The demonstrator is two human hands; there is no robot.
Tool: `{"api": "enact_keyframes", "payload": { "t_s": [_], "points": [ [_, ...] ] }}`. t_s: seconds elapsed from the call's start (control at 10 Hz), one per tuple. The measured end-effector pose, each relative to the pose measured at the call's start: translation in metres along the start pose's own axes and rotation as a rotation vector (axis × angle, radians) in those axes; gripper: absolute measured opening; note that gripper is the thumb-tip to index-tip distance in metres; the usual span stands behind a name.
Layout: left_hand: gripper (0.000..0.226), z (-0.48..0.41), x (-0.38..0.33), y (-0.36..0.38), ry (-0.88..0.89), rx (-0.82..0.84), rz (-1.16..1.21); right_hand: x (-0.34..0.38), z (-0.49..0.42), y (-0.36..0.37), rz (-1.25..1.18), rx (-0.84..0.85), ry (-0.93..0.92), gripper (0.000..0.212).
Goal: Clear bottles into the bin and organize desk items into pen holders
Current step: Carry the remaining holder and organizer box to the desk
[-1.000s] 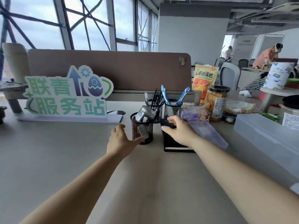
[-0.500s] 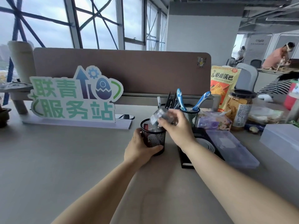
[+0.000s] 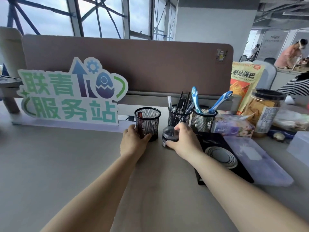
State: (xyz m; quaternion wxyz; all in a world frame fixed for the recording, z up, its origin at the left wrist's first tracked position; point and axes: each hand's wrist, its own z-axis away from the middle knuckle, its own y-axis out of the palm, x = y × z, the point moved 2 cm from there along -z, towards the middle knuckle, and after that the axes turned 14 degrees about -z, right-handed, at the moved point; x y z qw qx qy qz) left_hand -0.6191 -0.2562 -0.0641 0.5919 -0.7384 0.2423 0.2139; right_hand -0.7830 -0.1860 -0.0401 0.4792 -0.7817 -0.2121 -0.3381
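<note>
Held on worktop (image 3: 66,164): mesh pen holder (image 3: 148,121) and small pot (image 3: 169,134).
Left hand (image 3: 133,142) fingers curl round the upright holder's base; right hand (image 3: 184,139) fingers grip the clear-lidded pot, standing just right of the holder.

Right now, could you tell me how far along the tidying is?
Done: pens stand in the middle mesh holder, blue-handled tools in the right mesh holder. In hand: the left hand grips the left mesh holder; the right hand holds a small lidded container beside it. Left: the flat black item, clear case and tissue pack lie loose. No bottles or bin in view.
</note>
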Motion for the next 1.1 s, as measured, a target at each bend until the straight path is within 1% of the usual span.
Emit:
{"api": "enact_keyframes", "payload": {
  "t_s": [0.1,0.2,0.3,0.4,0.5,0.6,0.7,0.8,0.9,1.0,1.1],
  "points": [
    [0.048,-0.009,-0.001,0.007,-0.006,-0.014,0.028,0.002,-0.007,0.003,0.033,-0.017,0.000,0.053],
    [0.034,-0.017,-0.002,0.013,0.037,0.001,0.090,0.002,-0.015,0.004,0.066,-0.026,0.020,0.056],
    [0.025,-0.019,-0.001,0.013,0.088,0.020,0.046,0.001,-0.024,0.007,0.039,-0.026,0.030,0.054],
    [0.033,-0.019,0.000,0.014,0.151,0.058,0.018,0.000,-0.028,0.012,0.012,-0.019,0.037,0.047],
    [0.037,-0.012,-0.002,0.013,0.200,0.067,-0.035,-0.002,-0.028,0.015,-0.011,-0.024,0.019,0.046],
    [0.037,-0.007,-0.003,0.010,0.217,0.073,-0.061,-0.004,-0.025,0.010,-0.010,-0.006,0.011,0.050],
    [0.037,-0.003,-0.003,0.007,0.226,0.117,-0.017,-0.004,-0.020,-0.001,-0.073,0.004,0.039,0.057],
    [0.031,0.008,-0.003,-0.003,0.190,0.110,0.158,0.001,-0.008,-0.018,-0.160,-0.003,0.016,0.051],
    [0.021,0.027,-0.022,-0.037,0.211,0.087,0.431,0.021,0.005,-0.050,-0.305,-0.036,-0.071,0.031],
    [0.022,0.050,-0.054,-0.110,0.386,0.044,0.645,0.054,0.014,-0.098,-0.334,-0.081,-0.237,0.015],
    [0.024,0.073,-0.060,-0.203,0.585,-0.051,0.605,0.097,0.039,-0.167,-0.477,-0.202,-0.415,0.017]
  ]
}}
